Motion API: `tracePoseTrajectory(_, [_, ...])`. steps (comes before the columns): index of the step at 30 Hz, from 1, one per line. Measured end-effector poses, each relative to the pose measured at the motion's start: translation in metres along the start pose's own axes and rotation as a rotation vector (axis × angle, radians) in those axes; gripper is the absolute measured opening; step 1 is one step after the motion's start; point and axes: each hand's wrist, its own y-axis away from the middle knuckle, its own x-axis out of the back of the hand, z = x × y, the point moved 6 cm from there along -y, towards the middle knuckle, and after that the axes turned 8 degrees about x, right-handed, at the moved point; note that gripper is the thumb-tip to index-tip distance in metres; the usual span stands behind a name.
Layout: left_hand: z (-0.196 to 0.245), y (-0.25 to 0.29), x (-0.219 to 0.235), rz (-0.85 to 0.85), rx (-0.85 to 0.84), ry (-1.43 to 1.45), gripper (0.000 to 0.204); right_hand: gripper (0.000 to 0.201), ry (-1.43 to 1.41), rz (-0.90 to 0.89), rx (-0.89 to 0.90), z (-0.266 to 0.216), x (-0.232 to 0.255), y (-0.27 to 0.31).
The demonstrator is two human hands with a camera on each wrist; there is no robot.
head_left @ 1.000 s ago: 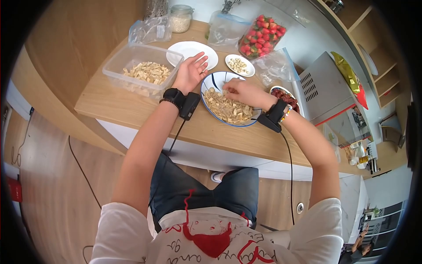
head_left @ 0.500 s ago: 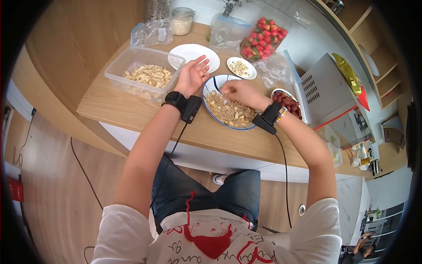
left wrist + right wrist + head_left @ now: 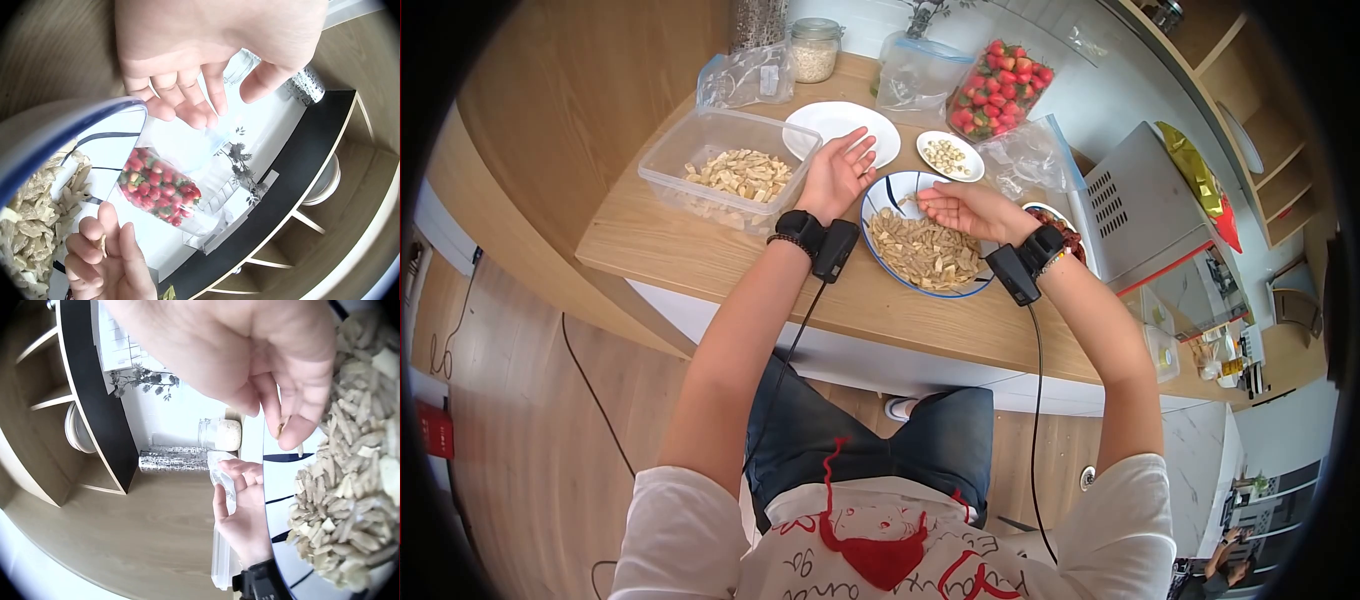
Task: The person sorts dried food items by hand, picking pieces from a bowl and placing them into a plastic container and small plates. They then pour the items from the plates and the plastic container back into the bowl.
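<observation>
My right hand (image 3: 978, 214) is turned palm up over a white bowl (image 3: 892, 190) with a blue rim. Pale dried slices (image 3: 920, 252) fill much of the bowl. One small slice (image 3: 103, 245) rests against its loosely bent fingers in the left wrist view, with the thumb standing apart. To the left of the bowl, my left hand (image 3: 836, 178) is held palm up, fingers relaxed and holding nothing. Beside it stands a clear plastic container (image 3: 662, 188) with larger pale slices (image 3: 740, 175) inside. A white plate (image 3: 828, 118) lies behind the left hand, partly hidden by it.
Behind the bowl sits a small dish (image 3: 974, 165) of pale bits. A pack of strawberries (image 3: 1000, 90), clear zip bags (image 3: 925, 75) and a glass jar (image 3: 814, 52) line the back. At right, a dish of dark red dried fruit (image 3: 1075, 243) is partly hidden near a grey appliance (image 3: 1135, 200).
The right hand has gone from pinching fingertips over the slices to a palm-up turn with fingers spread looser. The left hand keeps nearly the same pose.
</observation>
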Motion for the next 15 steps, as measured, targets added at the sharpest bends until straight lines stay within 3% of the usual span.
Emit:
tracePoseTrajectory(11, [-0.001, -0.003, 0.002, -0.017, 0.018, 0.023, 0.038, 0.022, 0.188, 0.011, 0.146, -0.017, -0.017, -0.007])
tracePoseTrajectory(15, [-0.001, -0.002, -0.001, -0.025, 0.009, 0.025, 0.04, 0.023, 0.42, -0.113, 0.321, -0.056, -0.067, -0.026])
